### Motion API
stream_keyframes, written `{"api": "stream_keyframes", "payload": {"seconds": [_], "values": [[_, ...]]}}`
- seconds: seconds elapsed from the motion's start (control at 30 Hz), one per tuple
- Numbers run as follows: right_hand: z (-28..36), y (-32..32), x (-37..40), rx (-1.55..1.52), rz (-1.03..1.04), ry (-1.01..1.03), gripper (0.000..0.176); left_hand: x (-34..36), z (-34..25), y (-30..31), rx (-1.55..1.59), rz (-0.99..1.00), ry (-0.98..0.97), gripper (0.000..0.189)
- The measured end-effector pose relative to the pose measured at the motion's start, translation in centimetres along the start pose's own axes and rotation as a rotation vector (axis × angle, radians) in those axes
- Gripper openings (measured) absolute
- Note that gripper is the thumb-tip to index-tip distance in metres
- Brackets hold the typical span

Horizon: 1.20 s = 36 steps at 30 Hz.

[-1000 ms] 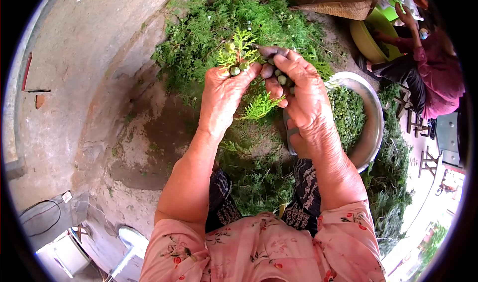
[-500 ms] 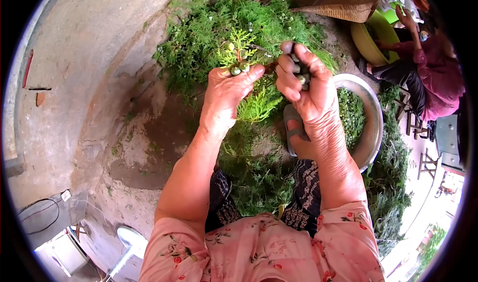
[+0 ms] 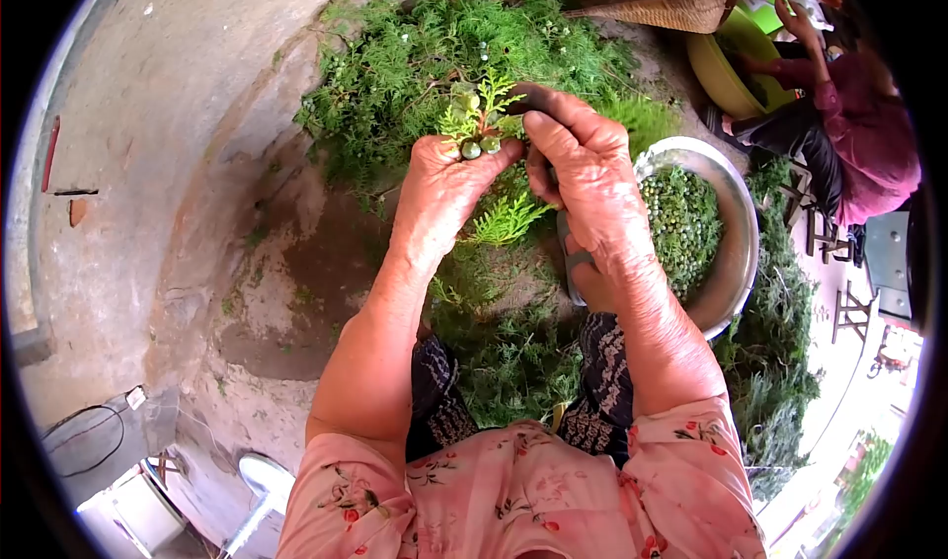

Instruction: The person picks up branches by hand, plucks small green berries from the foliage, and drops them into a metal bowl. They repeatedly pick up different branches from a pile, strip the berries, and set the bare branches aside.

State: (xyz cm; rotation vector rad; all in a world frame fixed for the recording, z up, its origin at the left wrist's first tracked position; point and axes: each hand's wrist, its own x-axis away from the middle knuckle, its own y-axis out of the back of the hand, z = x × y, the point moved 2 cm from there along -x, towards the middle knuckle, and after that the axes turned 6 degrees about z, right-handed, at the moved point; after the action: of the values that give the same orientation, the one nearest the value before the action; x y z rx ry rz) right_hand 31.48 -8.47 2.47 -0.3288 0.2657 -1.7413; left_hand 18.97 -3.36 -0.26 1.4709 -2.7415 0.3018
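Head view, clock read from the middle of the picture. A leafy sprig [image 3: 480,115] is sitting at 12 o'clock, standing tip-up out of the left hand [image 3: 430,189], which is pinching it narrow between thumb and fingers. Round green cones [image 3: 471,149] are clustering right at the pinch. The right hand [image 3: 592,169] is curling in just beside it, thumb lying against the bent index finger; fingertips partly hidden, so can't tell what, if anything, it is gripping. A looser frond [image 3: 506,219] is hanging below the sprig, toward its 5 o'clock.

Handling, my judgement: sprig is looking very light, with springy foliage and a thin stem that could be snapping under a hard twist. Cones are seeming firm and small, likely rolling out of a loose grip. Best hold: the stem just under the cones, with a fingertip pinch; leaf tips would be bending or tearing.

Around: a heap of greenery [image 3: 395,95] is spreading beyond the hands, 11 to 12 o'clock. A metal basin [image 3: 741,218] holding cones [image 3: 681,223] is resting at 3 o'clock. Another person [image 3: 874,154] is sitting between 2 and 3, reaching into a yellow-green tub [image 3: 713,83].
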Motion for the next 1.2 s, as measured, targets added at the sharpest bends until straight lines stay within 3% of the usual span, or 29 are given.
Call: {"api": "stream_keyframes", "payload": {"seconds": [0.07, 0.17, 0.3, 0.4, 0.5, 0.53, 0.7, 0.9, 1.03, 1.1, 1.13, 1.2], "values": [[0.2, 0.1, -0.2, 0.193, 0.035, -0.026, 0.023, 0.1, 0.0, -0.1, -0.048, 0.036, 0.042, 0.017], [-0.1, 0.5, -0.3, 0.223, 0.082, -0.143, 0.023, 0.0, -0.1, 0.1, -0.174, 0.046, 0.024, 0.018], [-0.6, 0.5, -0.7, 0.356, 0.116, -0.028, 0.015, 0.0, -0.2, 0.1, -0.243, 0.083, 0.0, 0.02], [-0.1, 0.2, -0.6, 0.285, 0.063, -0.167, 0.014, 0.0, -0.2, 0.1, -0.213, 0.101, 0.057, 0.019], [-0.5, 0.3, -0.6, 0.277, -0.008, -0.16, 0.017, 0.1, -0.4, -0.1, -0.212, 0.103, 0.008, 0.016], [0.2, 0.1, -0.3, 0.194, -0.05, -0.23, 0.02, 0.1, -0.3, 0.0, -0.179, 0.09, 0.031, 0.015], [-0.2, 1.0, -0.9, -0.246, 0.01, -0.193, 0.02, -0.1, 0.3, 0.6, -0.097, 0.088, 0.055, 0.014], [-0.2, 2.1, -1.2, -0.525, -0.095, -0.199, 0.019, 0.0, 0.2, 0.6, -0.421, 0.135, 0.071, 0.017], [-0.6, 3.1, -1.3, -0.372, -0.057, -0.191, 0.019, 0.4, -0.9, 0.1, -0.57, 0.272, 0.14, 0.021], [0.2, 2.9, -1.3, 0.075, 0.041, -0.224, 0.025, 0.2, -0.5, 0.1, -0.662, 0.319, 0.213, 0.022], [0.7, 2.8, -1.2, 0.2, 0.03, -0.265, 0.034, 0.0, 0.3, 0.4, -0.706, 0.323, 0.155, 0.022], [1.4, 2.2, -1.0, 0.305, 0.128, -0.258, 0.034, 0.0, 0.4, 0.3, -0.674, 0.347, 0.119, 0.022]]}}
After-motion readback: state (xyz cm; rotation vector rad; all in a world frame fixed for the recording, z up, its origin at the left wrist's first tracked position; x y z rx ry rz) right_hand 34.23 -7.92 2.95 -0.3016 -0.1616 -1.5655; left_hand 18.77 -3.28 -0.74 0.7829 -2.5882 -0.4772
